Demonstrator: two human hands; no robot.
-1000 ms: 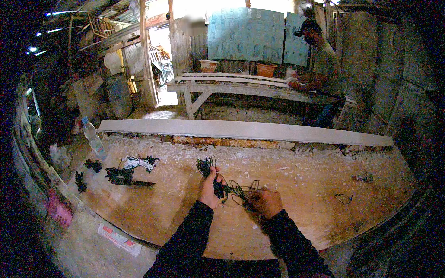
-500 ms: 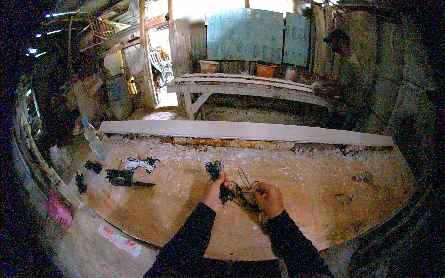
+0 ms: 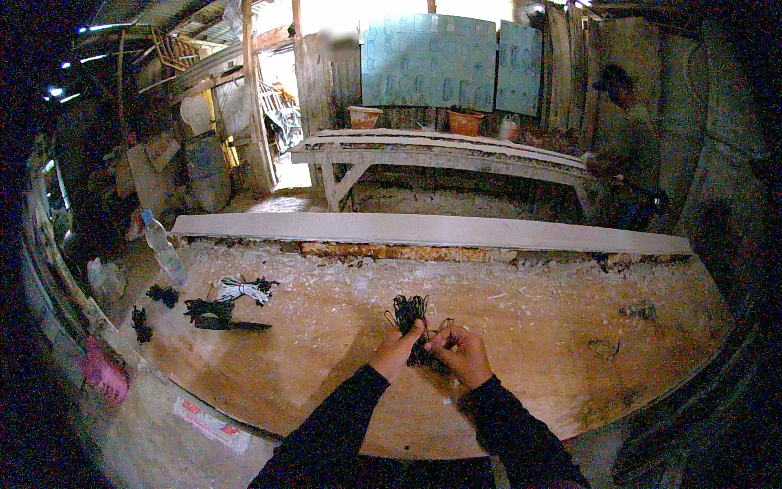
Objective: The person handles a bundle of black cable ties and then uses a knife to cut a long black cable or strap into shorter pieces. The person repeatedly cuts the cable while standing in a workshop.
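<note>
Over the middle of the wooden table, my left hand (image 3: 395, 352) grips a looped bundle of dark cord (image 3: 410, 311) between thumb and fingers. Its loops stick up beyond the thumb, and the lower end hangs between my two hands. Close beside it, my right hand (image 3: 464, 355) pinches strands of the same cord, with a small loop showing above the fingertips. To the left lie a tied hank of white cord (image 3: 238, 289), a larger black bundle (image 3: 208, 309), two small black bundles (image 3: 163, 295) and a flat dark strip (image 3: 238, 326) that resembles a blade.
A long pale board (image 3: 432, 231) runs along the table's far edge. At the far left stands a clear bottle (image 3: 166, 254). Loose cord (image 3: 604, 350) lies at right amid scattered white bits. Beyond, a person (image 3: 631, 147) stands by another bench (image 3: 440, 155).
My left hand has moved right, bringing the bundle against my right hand. The strands stretched between them are now gathered up. The person at the back has shifted right.
</note>
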